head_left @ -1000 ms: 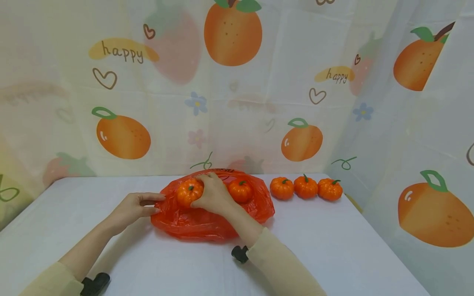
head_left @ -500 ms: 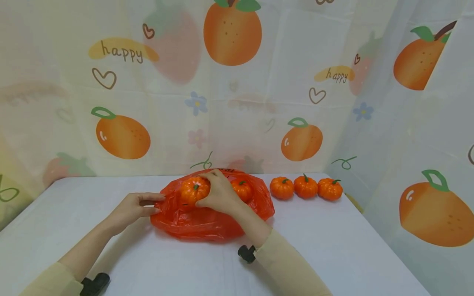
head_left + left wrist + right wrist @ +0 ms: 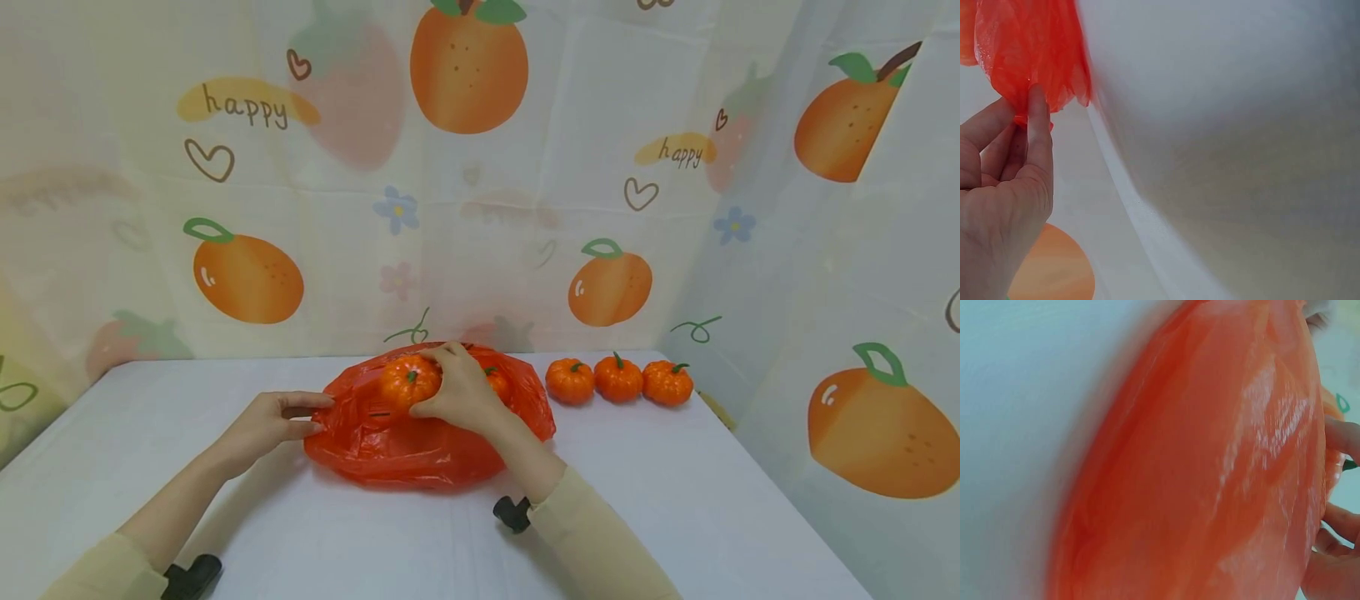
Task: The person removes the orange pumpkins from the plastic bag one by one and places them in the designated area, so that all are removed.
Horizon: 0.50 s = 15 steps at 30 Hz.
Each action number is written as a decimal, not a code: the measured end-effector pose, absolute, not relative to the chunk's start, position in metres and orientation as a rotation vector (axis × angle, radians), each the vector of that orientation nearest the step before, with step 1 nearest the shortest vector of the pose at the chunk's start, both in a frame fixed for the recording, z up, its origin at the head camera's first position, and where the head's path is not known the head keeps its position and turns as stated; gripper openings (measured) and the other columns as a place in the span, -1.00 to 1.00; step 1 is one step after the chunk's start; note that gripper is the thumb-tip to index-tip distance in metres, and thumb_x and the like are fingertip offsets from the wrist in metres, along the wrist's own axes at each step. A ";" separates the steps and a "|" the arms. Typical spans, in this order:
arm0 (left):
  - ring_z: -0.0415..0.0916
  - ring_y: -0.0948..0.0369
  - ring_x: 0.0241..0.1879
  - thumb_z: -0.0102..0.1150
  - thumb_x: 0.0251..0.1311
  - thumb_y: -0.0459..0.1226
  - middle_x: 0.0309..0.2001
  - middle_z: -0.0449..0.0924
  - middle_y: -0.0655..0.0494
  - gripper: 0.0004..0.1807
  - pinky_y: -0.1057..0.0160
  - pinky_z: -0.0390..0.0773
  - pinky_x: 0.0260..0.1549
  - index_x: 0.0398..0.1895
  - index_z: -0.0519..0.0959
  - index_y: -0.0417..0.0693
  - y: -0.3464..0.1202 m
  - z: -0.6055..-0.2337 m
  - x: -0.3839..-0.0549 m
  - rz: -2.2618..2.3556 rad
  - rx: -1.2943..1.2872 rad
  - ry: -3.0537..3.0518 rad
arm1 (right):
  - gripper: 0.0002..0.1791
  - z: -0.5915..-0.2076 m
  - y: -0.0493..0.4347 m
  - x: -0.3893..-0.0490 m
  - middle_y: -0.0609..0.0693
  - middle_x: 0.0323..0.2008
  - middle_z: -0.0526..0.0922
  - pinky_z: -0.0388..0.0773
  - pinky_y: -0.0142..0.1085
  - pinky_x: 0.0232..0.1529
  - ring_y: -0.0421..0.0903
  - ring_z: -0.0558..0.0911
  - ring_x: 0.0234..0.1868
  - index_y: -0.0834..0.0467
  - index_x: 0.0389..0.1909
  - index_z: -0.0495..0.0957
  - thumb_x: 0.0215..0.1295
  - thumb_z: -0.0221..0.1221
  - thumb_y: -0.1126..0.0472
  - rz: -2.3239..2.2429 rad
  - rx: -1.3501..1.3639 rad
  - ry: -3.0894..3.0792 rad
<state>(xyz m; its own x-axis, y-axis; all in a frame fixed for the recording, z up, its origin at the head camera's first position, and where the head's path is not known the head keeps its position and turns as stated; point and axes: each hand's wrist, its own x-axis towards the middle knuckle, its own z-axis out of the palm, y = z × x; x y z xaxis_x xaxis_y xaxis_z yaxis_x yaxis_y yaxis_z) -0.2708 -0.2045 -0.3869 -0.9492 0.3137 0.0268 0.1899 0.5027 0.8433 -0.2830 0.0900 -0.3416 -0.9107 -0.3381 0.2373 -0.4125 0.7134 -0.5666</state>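
A red plastic bag [image 3: 420,458] lies spread on the table in the head view, its mouth facing up. My left hand [image 3: 266,423] pinches the bag's left edge between thumb and fingers, and the left wrist view shows the gathered red film [image 3: 1029,69] at the fingertips. Over the bag's mouth, my right hand [image 3: 467,393] grips a small orange pumpkin [image 3: 405,385] with a green stem, fingers on its far side and thumb on its near side. Another pumpkin [image 3: 498,382] sits inside the bag, partly hidden behind that hand.
Right of the bag, three more small pumpkins stand in a row: the near one [image 3: 568,383], the middle one [image 3: 618,380] and the outer one [image 3: 667,385] by the table's right edge. A fruit-printed curtain [image 3: 480,250] hangs along the back of the white table [image 3: 637,483].
My right hand has carried its pumpkin a little to the right and slightly up over the bag, now covering more of the other pumpkin. The left hand has kept its place.
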 end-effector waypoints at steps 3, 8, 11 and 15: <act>0.47 -0.15 0.26 0.19 0.27 -0.30 0.24 0.54 -0.26 -0.54 0.41 0.66 -0.10 0.24 0.52 -0.22 -0.205 -0.387 -0.270 1.436 0.433 2.607 | -0.16 -0.340 0.096 -0.282 -0.01 0.17 0.46 0.64 -0.10 0.14 -0.02 0.52 0.16 0.06 0.33 0.42 -0.04 0.50 0.05 0.982 0.609 -2.792; 0.49 -0.15 0.24 0.18 0.27 -0.32 0.24 0.54 -0.27 -0.54 0.39 0.67 -0.09 0.25 0.51 -0.24 -0.205 -0.386 -0.270 1.441 0.436 2.600 | -0.16 -0.340 0.106 -0.283 0.01 0.17 0.46 0.62 -0.08 0.17 -0.02 0.53 0.16 0.08 0.33 0.42 -0.04 0.50 0.06 0.996 0.607 -2.779; 0.49 -0.16 0.24 0.17 0.28 -0.33 0.24 0.54 -0.28 -0.54 0.37 0.68 -0.08 0.24 0.51 -0.25 -0.205 -0.385 -0.269 1.444 0.438 2.599 | -0.15 -0.340 0.112 -0.284 0.02 0.17 0.47 0.60 -0.06 0.18 0.00 0.53 0.15 0.09 0.32 0.43 -0.06 0.51 0.07 0.998 0.603 -2.764; 0.48 -0.18 0.24 0.18 0.28 -0.32 0.24 0.54 -0.27 -0.54 0.35 0.69 -0.07 0.24 0.51 -0.24 -0.205 -0.385 -0.269 1.447 0.444 2.596 | -0.14 -0.339 0.120 -0.284 0.04 0.18 0.47 0.58 -0.02 0.21 0.01 0.52 0.16 0.10 0.32 0.44 -0.09 0.53 0.10 1.010 0.595 -2.750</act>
